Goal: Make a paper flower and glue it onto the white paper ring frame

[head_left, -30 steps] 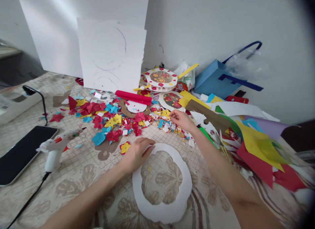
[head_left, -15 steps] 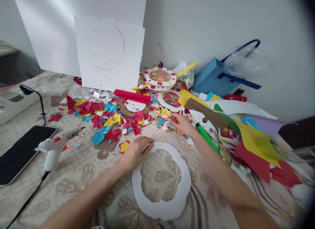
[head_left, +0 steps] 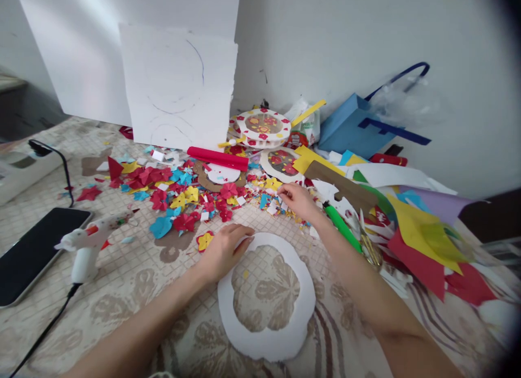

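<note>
A white paper ring [head_left: 299, 318] with a petal-shaped opening lies flat on the patterned tablecloth in front of me. At its upper left rests my left hand [head_left: 226, 248], palm down, fingertips on the ring's edge and a gap between thumb and forefinger. My right hand [head_left: 299, 202] reaches farther out over small paper scraps [head_left: 272, 204], its fingers curled together near a yellow paper flower [head_left: 272, 184]. Whatever lies between those fingertips is too small to make out. Beside my left hand is a red-and-yellow paper flower [head_left: 204, 241].
A white glue gun [head_left: 87, 248] stands at left by a black phone [head_left: 40, 253]. Red, blue and yellow paper flowers [head_left: 185, 220] cover the middle. Scissors [head_left: 368, 245], a green roll [head_left: 344, 226] and coloured sheets [head_left: 423, 231] lie right. Behind are decorated rings [head_left: 280, 164] and a blue bag [head_left: 352, 126].
My right fingers have drawn slightly closer together over the scraps. My left hand and the paper ring stay in place; the view has shifted a little.
</note>
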A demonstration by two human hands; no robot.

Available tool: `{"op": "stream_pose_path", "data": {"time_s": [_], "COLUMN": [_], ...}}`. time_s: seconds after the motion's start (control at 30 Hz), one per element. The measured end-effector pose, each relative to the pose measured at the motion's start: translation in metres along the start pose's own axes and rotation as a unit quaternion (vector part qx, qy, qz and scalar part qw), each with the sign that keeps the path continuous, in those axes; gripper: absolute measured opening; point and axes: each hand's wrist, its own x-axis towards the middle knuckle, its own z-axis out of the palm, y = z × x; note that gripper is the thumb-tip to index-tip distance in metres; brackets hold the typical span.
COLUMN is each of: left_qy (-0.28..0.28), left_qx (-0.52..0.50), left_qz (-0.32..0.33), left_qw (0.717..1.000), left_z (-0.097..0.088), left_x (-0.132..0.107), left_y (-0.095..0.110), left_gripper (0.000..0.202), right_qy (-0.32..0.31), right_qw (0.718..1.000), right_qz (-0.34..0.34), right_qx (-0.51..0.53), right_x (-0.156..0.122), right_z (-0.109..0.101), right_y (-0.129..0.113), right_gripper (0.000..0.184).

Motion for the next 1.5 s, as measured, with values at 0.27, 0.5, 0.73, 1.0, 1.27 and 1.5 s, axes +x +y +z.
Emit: {"op": "stream_pose_path", "data": {"time_s": [0.27,0.5,0.73,1.0,1.27,1.5], "left_qy": [0.005,0.005,0.002,0.002,0.004,0.009], "left_qx": [0.011,0.015,0.012,0.014,0.015,0.015], "left_qz": [0.012,0.010,0.004,0.007,0.009,0.013], "left_qw": [1.000,1.000,1.000,1.000,1.000,1.000], "left_z": [-0.001,0.000,0.000,-0.002,-0.002,-0.001], "left_x": [0.000,0.000,0.000,0.000,0.000,0.000], "left_y": [-0.002,0.001,0.000,0.002,0.002,0.001], "left_gripper": [0.019,0.019,0.020,0.020,0.019,0.019], "right_qy": [-0.052,-0.059,-0.023,-0.008,-0.077,0.001], "right_qw": [0.997,0.994,0.996,0.999,0.996,0.997], "right_qz": [-0.004,0.008,0.005,0.009,-0.019,0.015], "right_qx": [-0.052,-0.090,-0.085,0.033,0.038,0.070], "right_x": [-0.002,-0.018,-0.013,-0.021,-0.040,-0.040], "right_z": [-0.003,0.002,-0.001,-0.014,0.000,-0.002], "right_y": [-0.003,-0.009,-0.005,-0.007,-0.027,-0.026], "right_gripper": [0.010,0.004,0.013,0.011,0.020,0.012]}}
